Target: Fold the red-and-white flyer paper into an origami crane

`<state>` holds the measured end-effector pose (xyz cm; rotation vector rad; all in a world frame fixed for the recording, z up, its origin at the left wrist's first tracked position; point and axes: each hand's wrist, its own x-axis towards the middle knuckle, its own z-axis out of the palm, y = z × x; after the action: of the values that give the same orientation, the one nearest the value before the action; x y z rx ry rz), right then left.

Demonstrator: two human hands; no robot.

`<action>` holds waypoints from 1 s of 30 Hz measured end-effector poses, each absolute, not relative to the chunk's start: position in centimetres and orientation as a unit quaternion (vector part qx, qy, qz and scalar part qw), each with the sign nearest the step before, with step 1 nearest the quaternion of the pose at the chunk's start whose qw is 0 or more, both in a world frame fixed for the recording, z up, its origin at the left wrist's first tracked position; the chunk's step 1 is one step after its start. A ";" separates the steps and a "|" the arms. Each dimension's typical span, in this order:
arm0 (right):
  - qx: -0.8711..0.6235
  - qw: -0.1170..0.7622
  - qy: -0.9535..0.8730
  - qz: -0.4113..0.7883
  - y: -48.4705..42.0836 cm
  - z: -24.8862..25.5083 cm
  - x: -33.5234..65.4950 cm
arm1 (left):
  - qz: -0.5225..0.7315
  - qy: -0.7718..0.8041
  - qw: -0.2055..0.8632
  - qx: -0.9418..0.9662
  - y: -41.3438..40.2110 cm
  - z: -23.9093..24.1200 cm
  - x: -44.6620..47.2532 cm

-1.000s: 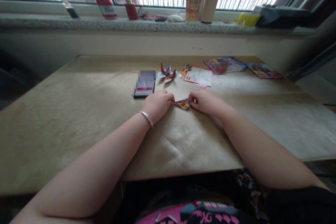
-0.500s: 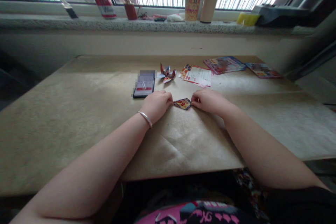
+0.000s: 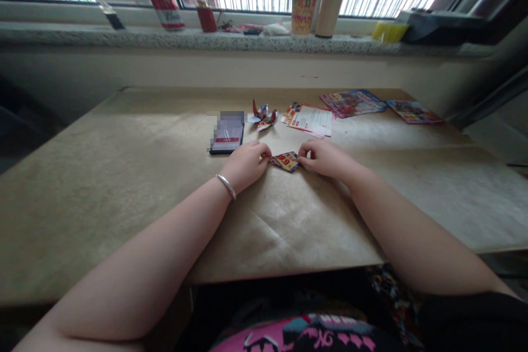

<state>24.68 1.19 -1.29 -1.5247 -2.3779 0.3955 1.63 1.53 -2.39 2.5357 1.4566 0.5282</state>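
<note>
A small folded piece of printed paper, yellow and red with a darker edge, lies low over the table between my two hands. My left hand, with a silver bangle at the wrist, pinches its left corner. At the right corner, the fingers of my right hand are closed on it, thumb and forefinger together. Just behind my left hand lies a phone with its screen lit. A folded paper crane stands beyond the folded paper.
Printed sheets lie behind my right hand, with more leaflets and another pile farther right. On the windowsill stand a red can, a paper cup and a yellow object.
The right side of the folded paper has lifted and turned slightly, showing more of its yellow face. My right hand has shifted a little to the left.
</note>
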 end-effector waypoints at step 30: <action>-0.485 0.299 -0.807 0.158 1.4 -3.0 23.9 | 0.275 0.439 0.148 0.842 1.5 -3.0 2.1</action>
<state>23.87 1.41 -2.96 -1.2880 -2.1424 0.4207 2.08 1.47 -3.00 2.4222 1.2639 0.7905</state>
